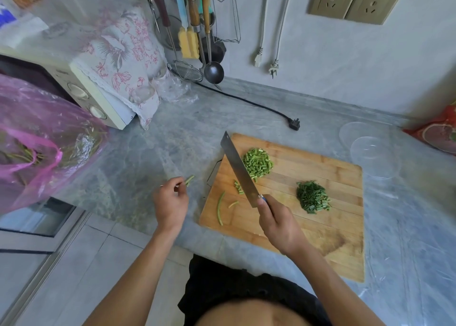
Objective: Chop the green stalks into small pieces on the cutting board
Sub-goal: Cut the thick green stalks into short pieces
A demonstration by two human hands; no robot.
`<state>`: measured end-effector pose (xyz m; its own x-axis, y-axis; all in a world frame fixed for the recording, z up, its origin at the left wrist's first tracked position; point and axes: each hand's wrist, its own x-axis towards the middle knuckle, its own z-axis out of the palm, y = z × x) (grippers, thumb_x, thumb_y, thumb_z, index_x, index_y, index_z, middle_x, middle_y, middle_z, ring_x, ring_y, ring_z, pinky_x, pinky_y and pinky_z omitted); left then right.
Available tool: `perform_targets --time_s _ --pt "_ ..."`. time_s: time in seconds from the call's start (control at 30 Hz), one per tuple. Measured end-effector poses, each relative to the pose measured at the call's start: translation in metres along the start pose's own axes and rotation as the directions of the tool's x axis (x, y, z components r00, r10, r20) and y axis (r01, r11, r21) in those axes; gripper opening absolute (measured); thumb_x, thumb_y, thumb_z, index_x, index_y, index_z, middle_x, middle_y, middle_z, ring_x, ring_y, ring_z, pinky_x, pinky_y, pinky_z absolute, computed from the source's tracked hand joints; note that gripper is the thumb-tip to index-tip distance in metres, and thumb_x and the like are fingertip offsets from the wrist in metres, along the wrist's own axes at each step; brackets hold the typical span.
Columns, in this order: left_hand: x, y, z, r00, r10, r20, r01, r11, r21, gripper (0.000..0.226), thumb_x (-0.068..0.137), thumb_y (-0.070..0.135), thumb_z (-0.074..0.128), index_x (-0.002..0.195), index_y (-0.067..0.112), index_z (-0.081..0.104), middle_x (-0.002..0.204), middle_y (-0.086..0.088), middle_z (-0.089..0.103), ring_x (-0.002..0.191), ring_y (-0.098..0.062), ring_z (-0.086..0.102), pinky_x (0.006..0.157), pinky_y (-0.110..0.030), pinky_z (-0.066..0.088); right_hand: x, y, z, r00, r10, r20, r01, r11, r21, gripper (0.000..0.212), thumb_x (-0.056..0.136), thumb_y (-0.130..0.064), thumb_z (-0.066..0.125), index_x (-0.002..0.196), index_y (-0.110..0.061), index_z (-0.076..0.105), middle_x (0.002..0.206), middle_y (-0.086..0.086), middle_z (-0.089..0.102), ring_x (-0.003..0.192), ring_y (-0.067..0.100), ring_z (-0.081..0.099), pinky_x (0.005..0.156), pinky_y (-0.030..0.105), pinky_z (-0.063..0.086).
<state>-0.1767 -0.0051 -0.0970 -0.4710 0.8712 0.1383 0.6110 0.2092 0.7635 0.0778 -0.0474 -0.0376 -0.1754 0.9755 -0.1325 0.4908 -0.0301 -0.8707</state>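
Note:
A wooden cutting board (pixel 328 229) lies on the grey counter. On it sit a heap of short light-green stalk pieces (pixel 257 164), a few cut bits (pixel 238 187) by the blade, a heap of dark-green chopped leaves (pixel 313 197), one long curved stalk (pixel 220 208) and a small pale scrap (pixel 233 204). My right hand (pixel 278 223) grips the handle of a cleaver (pixel 238 169), whose blade slants up-left over the board. My left hand (pixel 170 202) is off the board to its left and pinches short stalk ends (pixel 189 179) above the counter.
A pink plastic bag (pixel 37 140) holding more green stalks lies at the left. A microwave (pixel 81 89) under a floral cloth stands behind it. A black plug and cord (pixel 293 123) lie behind the board. Clear plastic bowls (pixel 370 150) sit at the right. Utensils (pixel 197 29) hang on the wall.

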Motion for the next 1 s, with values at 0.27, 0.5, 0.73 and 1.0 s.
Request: perform_targets --time_s 0.27,0.5,0.73,1.0 --pt "-0.052 0.036 0.029 0.788 0.388 0.477 -0.502 0.854 0.134 0.017 0.084 0.031 0.072 0.096 0.020 0.076 0.084 0.002 0.061 0.074 -0.019 0.062 0.056 -0.028 0.048 -0.008 0.004 -0.002 0.993 0.100 -0.058 -0.099 0.995 0.020 0.047 0.100 -0.049 0.033 0.083 -0.008 0.048 0.056 0.000 0.044 0.048 0.014 0.038 0.047 0.034 0.034" --pt "-0.039 0.037 0.034 0.852 0.303 0.426 -0.383 0.917 0.114 0.010 0.089 0.020 0.066 0.088 0.012 0.072 0.087 -0.001 0.064 0.077 -0.020 0.063 0.060 -0.032 0.050 -0.008 0.003 -0.001 0.994 0.107 -0.035 -0.106 0.994 0.027 0.048 0.099 -0.053 0.033 0.084 -0.011 0.050 0.053 -0.007 0.040 0.045 0.010 0.035 0.045 0.029 0.031" --pt "0.009 -0.006 0.005 0.990 -0.031 0.135 0.003 0.980 0.200 0.007 0.089 0.007 0.066 0.090 0.007 0.073 0.084 -0.008 0.072 0.080 -0.027 0.067 0.064 -0.027 0.040 -0.005 -0.001 0.002 0.996 0.085 0.022 -0.086 0.996 0.024 0.050 0.098 -0.054 0.033 0.086 -0.009 0.051 0.056 -0.003 0.042 0.047 0.011 0.036 0.045 0.027 0.033" --pt "-0.001 0.015 0.001 0.969 0.108 0.224 -0.144 0.978 0.150 0.009 0.090 0.014 0.065 0.092 0.012 0.074 0.085 -0.006 0.070 0.077 -0.023 0.065 0.065 -0.032 0.050 0.010 -0.001 -0.004 0.958 0.206 0.198 -0.211 0.977 0.005 0.042 0.102 -0.043 0.036 0.081 -0.012 0.054 0.060 0.000 0.046 0.042 0.007 0.040 0.041 0.026 0.037"
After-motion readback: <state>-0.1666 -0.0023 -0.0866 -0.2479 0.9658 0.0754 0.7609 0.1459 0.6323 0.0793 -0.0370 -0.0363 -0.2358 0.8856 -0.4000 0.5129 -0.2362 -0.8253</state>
